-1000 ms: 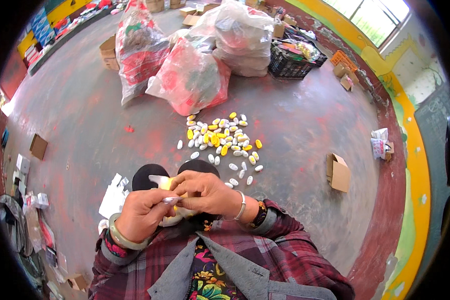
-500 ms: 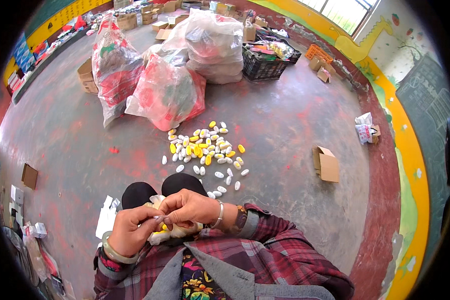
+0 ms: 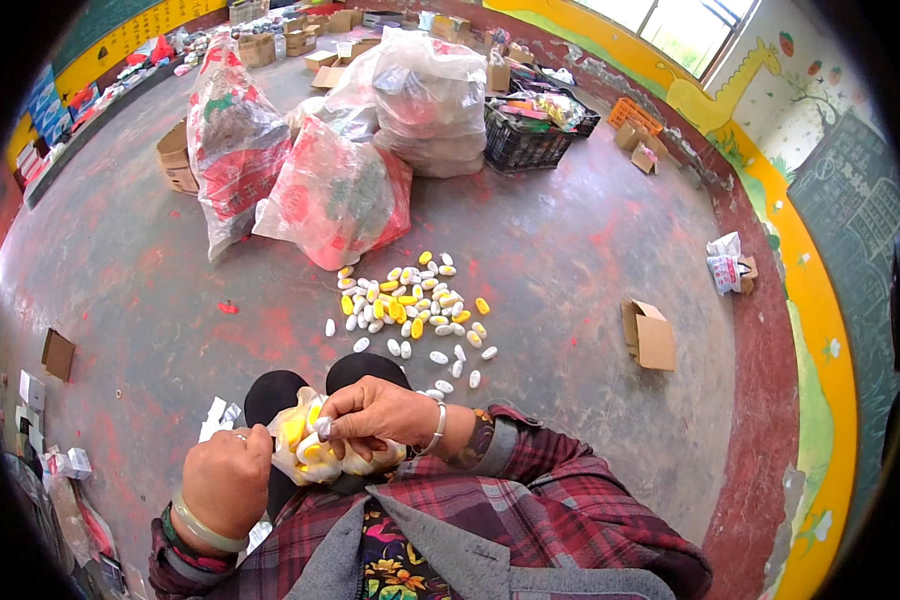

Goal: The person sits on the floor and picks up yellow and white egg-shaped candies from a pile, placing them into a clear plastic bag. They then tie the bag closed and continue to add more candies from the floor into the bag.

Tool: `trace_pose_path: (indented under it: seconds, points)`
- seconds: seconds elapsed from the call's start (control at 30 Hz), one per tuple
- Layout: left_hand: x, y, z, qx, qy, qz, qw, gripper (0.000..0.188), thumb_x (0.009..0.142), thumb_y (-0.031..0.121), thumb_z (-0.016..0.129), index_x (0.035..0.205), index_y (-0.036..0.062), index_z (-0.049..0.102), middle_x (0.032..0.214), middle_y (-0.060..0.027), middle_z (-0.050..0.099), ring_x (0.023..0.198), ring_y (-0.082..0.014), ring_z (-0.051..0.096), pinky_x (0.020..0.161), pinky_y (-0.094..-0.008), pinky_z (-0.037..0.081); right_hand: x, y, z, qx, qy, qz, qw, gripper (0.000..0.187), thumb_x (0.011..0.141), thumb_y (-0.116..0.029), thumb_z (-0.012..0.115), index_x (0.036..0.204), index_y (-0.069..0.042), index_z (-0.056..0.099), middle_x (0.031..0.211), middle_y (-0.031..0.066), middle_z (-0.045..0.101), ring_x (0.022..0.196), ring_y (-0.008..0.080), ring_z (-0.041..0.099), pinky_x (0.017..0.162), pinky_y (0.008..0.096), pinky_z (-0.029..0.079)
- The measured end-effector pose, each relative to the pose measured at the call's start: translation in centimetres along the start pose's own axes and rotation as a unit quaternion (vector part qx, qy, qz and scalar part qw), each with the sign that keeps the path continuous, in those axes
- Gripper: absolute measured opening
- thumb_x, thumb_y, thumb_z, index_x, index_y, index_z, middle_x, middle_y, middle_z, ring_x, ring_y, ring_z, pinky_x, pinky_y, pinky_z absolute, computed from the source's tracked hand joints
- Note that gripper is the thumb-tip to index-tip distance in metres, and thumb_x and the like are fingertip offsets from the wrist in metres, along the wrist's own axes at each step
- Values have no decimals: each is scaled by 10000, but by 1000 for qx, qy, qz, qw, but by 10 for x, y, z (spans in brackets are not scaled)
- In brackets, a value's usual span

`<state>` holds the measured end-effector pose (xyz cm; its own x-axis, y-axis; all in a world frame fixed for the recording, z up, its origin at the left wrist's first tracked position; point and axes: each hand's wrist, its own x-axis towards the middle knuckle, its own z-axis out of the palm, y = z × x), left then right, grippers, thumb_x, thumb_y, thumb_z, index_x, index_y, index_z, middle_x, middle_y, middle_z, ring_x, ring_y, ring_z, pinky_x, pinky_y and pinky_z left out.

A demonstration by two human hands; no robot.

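In a room with a grey, red-stained floor (image 3: 540, 250), sits facing a loose scatter of white and yellow oval pieces (image 3: 403, 312), spread just beyond the black-clad knees (image 3: 269, 392), perhaps for easy reach. Has a crumpled translucent plastic bag (image 3: 380, 460) of similar yellow and white pieces (image 3: 293, 430) nestled between knees and dark-red plaid jacket (image 3: 590, 505), presumably for steady support. Curls the left hand (image 3: 226, 482) into a near fist beside the bag; cannot tell of any contents. Bends the right hand (image 3: 375, 410) over the bag, pinched on a small whitish scrap (image 3: 323, 428), probably for fine control.
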<state>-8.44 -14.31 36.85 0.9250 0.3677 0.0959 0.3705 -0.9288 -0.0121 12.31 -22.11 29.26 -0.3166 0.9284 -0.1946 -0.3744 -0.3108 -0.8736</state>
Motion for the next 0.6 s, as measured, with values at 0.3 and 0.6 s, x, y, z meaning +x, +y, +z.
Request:
trace_pose_path:
  seconds: [0.3,0.6]
  points:
    - [6,17,10,-152,-4,132,980,93,681,126,546,755,77,520,614,-73,514,602,-258,541,501,-367,429,13,13,8,-105,95,-24,990,162,872,-170,542,918,-29,607,636,-20,543,456,6,431,398,152,303]
    - [12,22,33,-326,85,82,938,168,711,24,594,875,35,562,725,-134,560,672,-314,553,583,-378,441,19,30,8,-302,47,-106,946,204,796,-132,583,964,-19,608,786,103,623,711,128,575,663,280,456]
